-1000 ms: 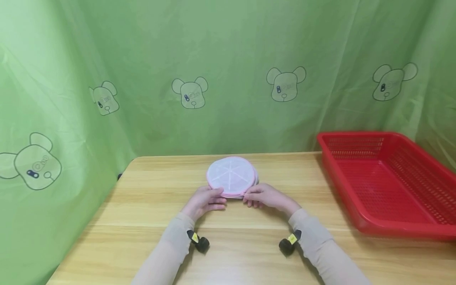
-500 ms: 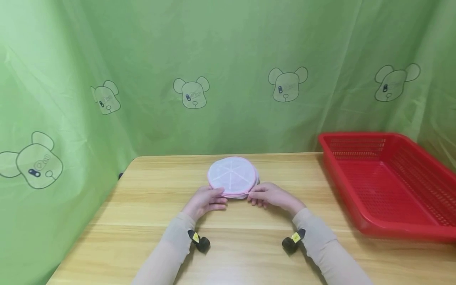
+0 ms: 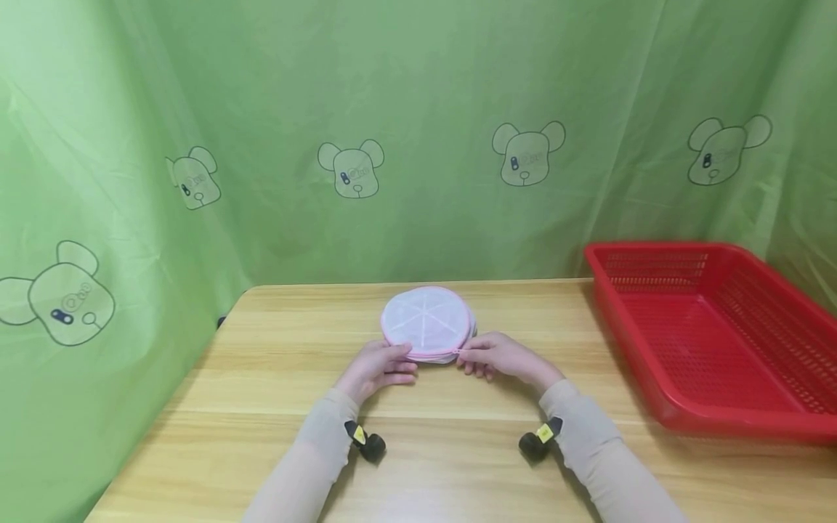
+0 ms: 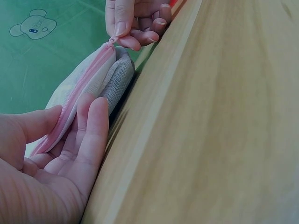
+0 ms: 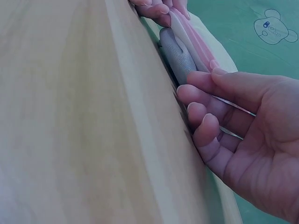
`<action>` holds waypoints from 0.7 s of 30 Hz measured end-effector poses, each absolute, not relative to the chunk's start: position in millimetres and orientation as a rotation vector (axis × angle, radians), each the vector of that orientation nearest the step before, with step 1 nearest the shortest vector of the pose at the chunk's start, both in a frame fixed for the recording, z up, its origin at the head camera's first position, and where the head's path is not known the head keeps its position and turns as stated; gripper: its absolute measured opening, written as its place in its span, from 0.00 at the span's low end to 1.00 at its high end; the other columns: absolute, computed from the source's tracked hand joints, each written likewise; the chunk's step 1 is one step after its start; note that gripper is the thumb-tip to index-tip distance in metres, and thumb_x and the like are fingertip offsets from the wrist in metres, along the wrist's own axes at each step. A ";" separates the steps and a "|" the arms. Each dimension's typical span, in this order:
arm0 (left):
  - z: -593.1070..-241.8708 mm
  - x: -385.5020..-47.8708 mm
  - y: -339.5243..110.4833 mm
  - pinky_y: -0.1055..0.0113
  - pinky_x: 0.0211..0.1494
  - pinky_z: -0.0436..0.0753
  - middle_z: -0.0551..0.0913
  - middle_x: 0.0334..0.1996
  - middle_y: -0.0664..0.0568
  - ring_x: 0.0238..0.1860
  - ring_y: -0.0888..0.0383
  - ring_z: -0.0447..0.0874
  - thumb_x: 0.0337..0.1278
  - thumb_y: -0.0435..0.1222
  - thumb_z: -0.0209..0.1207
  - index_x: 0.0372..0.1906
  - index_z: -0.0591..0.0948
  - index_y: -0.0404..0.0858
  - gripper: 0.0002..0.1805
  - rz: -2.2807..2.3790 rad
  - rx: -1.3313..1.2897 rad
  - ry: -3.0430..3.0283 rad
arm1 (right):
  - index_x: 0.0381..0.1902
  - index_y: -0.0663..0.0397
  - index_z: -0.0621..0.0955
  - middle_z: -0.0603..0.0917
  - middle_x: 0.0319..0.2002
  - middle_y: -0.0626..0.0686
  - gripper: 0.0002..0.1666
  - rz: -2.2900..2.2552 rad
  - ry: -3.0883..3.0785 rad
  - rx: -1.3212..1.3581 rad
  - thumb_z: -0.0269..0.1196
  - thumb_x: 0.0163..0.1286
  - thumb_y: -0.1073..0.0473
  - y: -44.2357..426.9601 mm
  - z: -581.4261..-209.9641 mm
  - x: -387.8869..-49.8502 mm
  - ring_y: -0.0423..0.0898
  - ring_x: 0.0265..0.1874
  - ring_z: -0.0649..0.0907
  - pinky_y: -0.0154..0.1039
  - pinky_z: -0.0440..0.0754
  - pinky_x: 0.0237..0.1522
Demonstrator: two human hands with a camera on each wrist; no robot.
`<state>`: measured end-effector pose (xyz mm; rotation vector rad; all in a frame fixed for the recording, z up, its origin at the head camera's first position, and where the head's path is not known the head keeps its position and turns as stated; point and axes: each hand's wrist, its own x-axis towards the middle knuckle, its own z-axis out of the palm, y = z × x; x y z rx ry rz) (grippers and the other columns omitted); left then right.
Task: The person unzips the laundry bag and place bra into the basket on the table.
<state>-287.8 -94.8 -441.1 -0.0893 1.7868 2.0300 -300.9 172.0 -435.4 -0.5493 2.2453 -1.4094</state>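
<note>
A round white pouch with a pink zipper edge and pale spoke-like lines on top lies on the wooden table. My left hand pinches its near left rim, thumb on the upper side and fingers below. At the near right rim, my right hand pinches the small pink zipper pull between thumb and forefinger. Seen from the left wrist, the pink zipper runs along the rim between the two hands and looks closed there. Grey mesh fabric bulges under the white top in the right wrist view.
A red plastic basket with perforated walls stands on the right side of the wooden table. A green curtain with bear-head prints hangs behind the table and along its sides. A small black camera sits on each wrist.
My right hand has moved slightly to the right along the pouch's rim, carrying the zipper pull with it. The left hand keeps its hold, and the pouch stays almost in place.
</note>
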 end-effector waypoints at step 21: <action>-440.6 -288.5 -94.3 0.57 0.49 0.89 0.84 0.30 0.48 0.33 0.57 0.86 0.66 0.36 0.58 0.50 0.75 0.31 0.15 2.038 -0.102 1.780 | 0.44 0.66 0.82 0.84 0.32 0.56 0.19 -1.429 2.263 -0.512 0.55 0.74 0.54 178.8 -431.6 -300.3 0.41 0.24 0.78 0.30 0.80 0.24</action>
